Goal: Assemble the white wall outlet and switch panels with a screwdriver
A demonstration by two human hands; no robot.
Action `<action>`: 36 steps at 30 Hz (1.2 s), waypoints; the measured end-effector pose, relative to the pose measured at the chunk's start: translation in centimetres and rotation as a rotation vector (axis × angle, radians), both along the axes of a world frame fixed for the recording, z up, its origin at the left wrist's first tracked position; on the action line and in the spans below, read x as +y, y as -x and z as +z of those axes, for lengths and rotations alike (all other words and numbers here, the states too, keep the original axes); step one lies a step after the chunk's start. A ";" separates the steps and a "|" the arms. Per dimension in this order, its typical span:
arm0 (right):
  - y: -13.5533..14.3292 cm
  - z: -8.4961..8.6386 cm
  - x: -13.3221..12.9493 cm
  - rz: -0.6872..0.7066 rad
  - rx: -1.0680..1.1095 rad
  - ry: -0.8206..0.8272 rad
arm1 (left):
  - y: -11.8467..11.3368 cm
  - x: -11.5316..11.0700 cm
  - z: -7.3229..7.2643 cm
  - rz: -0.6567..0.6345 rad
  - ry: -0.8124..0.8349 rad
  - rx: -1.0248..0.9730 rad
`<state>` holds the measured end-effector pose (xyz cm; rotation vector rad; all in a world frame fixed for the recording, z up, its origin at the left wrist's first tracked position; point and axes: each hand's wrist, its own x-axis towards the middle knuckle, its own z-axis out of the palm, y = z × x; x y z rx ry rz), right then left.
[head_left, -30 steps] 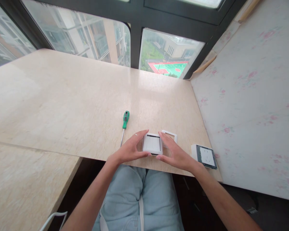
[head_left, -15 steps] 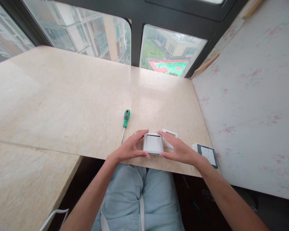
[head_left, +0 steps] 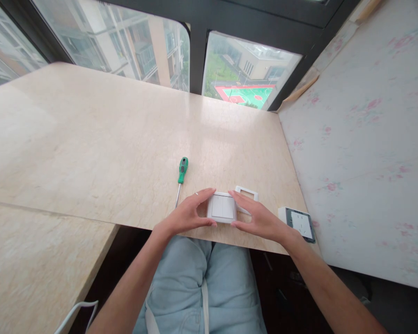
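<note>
A white two-rocker wall switch lies near the front edge of the stone sill, its face turned up. My left hand grips its left side, thumb at the near corner and fingers at the far corner. On the right side my right hand holds it the same way. Partly behind my right hand lies a loose white frame with an open middle. A screwdriver with a green handle rests to the left of the switch, its tip hidden by my left hand.
By the wall at right sits a wall socket with a dark surround on a white box. The beige stone sill runs back to the windows. A papered wall bounds the right side. A white cable hangs at lower left.
The dark gap along the far edge of the switch has narrowed to a thin line, and the switch's face sits more evenly in its frame. Both hands keep nearly the same place.
</note>
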<state>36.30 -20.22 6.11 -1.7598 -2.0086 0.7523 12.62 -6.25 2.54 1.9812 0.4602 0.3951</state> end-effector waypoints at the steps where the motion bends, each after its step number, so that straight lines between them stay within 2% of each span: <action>1: 0.0 0.1 0.0 0.006 -0.004 0.001 | 0.0 0.0 0.0 0.005 -0.009 0.012; 14: 0.5 0.3 0.2 0.042 -0.071 -0.005 | -0.1 0.1 1.6 -0.030 -0.222 0.206; 27: 1.4 1.2 0.9 0.067 -0.134 0.005 | -0.6 -0.6 2.6 0.003 -0.268 0.287; 30: 1.3 1.0 0.9 0.053 -0.120 0.002 | -0.6 -0.7 2.4 0.001 -0.264 0.298; 36: 1.0 0.4 0.7 0.038 -0.091 -0.011 | -0.4 -0.8 1.3 -0.017 -0.224 0.243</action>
